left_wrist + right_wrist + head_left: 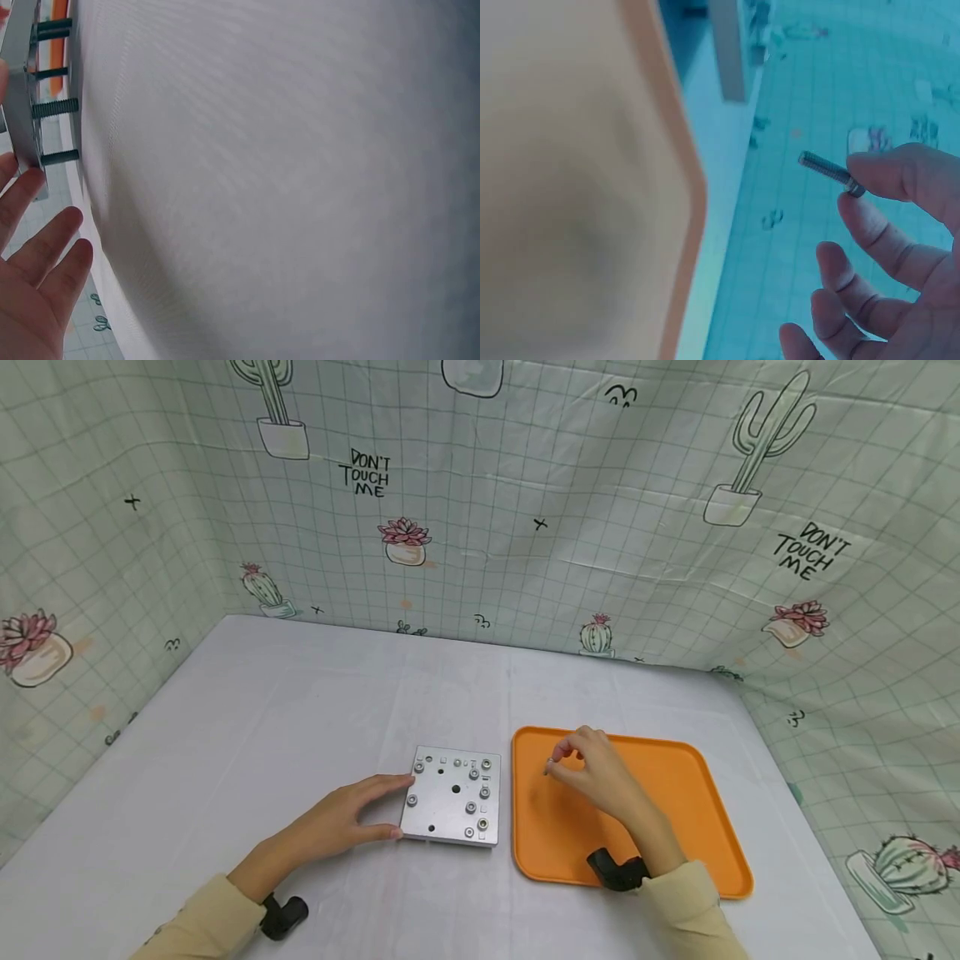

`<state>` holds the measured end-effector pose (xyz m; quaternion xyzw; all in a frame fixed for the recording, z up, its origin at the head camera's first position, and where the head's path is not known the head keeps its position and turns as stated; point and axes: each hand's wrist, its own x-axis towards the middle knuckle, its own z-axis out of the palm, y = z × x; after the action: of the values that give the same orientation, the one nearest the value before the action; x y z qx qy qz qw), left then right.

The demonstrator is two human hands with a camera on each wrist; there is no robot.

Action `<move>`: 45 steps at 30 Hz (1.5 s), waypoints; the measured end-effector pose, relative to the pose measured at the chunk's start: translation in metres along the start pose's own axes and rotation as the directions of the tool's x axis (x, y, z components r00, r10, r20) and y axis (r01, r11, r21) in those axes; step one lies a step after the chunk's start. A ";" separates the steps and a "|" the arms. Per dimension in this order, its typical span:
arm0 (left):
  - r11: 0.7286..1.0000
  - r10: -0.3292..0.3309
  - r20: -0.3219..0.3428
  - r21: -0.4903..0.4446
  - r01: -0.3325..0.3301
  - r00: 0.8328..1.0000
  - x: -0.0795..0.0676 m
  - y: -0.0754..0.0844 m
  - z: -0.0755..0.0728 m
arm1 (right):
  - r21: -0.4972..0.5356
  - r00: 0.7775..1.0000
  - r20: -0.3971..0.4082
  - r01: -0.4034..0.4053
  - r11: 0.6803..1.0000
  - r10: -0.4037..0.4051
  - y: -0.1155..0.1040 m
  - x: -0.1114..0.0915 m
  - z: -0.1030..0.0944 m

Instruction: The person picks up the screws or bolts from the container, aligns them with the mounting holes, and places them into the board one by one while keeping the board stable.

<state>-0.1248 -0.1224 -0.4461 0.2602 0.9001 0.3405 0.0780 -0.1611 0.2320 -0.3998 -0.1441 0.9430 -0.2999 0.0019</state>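
A square silver metal plate (450,806) with holes and several screws set in it lies left of the tray. Threaded screw ends (56,109) stick out below its underside in the left wrist view. My left hand (345,817) rests at the plate's left side, thumb by the near corner and extended fingers touching the edge. Over the orange tray (630,752), my right hand (600,774) pinches a small screw (829,169) by its head between thumb and forefinger. The screw's threaded shank points away from the fingertips, and the other fingers are loosely bent.
The table has a white cloth cover (315,693). A printed grid curtain with cacti (480,527) closes off the back and sides. Black wrist cameras sit on the left wrist (283,917) and right wrist (617,870); the right one overlaps the tray's near rim.
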 end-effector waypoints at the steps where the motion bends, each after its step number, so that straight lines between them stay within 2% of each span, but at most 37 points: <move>1: 1.000 0.002 -0.001 -0.005 -0.002 1.000 0.000 0.000 0.000 | 0.005 1.000 0.001 0.012 1.000 -0.012 -0.006 0.003 0.002; 9: 1.000 0.016 -0.012 -0.005 -0.016 1.000 0.001 0.000 0.002 | 0.030 0.994 0.058 0.090 0.995 -0.092 -0.045 0.026 0.015; 19: 1.000 -0.002 0.007 -0.015 0.002 1.000 0.002 -0.001 0.001 | -0.003 0.978 0.137 0.158 0.987 -0.156 -0.070 0.048 0.039; 30: 1.000 0.016 0.003 -0.008 -0.016 1.000 0.002 0.000 0.001 | -0.072 0.959 0.197 0.222 0.972 -0.204 -0.078 0.060 0.060; 45: 1.000 0.020 0.009 0.007 -0.020 1.000 0.002 0.000 0.002 | -0.160 0.965 0.215 0.189 0.969 -0.153 -0.079 0.059 0.075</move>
<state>-0.1258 -0.1206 -0.4473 0.2711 0.8983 0.3369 0.0779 -0.1893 0.1118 -0.4117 -0.2545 0.9450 -0.1969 0.0583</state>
